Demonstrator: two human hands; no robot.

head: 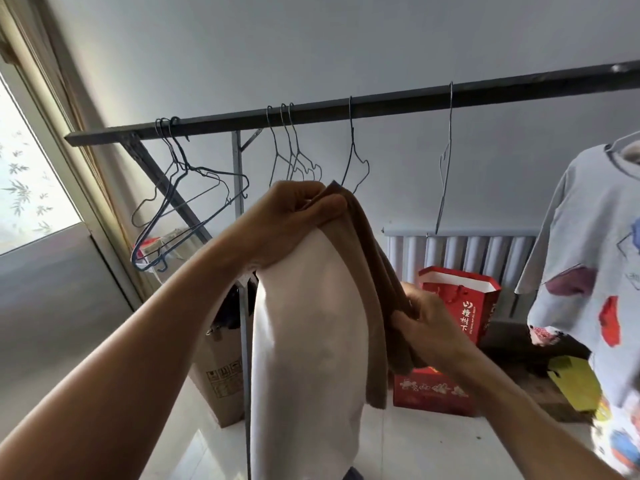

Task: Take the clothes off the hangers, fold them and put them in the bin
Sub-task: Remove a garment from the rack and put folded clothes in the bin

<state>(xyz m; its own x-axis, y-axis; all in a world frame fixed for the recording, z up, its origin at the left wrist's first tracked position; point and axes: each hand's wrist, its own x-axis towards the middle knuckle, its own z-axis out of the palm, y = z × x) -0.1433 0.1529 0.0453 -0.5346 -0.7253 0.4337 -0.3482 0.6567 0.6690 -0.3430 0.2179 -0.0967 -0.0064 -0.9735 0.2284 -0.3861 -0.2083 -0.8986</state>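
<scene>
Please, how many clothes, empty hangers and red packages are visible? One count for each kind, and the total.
Clothes: 2 (held garment, printed T-shirt)
Empty hangers: 8 (three left, three middle, two single)
Red packages: 2 (bag, box)
Total: 12

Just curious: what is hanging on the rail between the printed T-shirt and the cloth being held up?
Head view: an empty wire hanger beside the cloth and a second hanger farther right, nothing else.
</scene>
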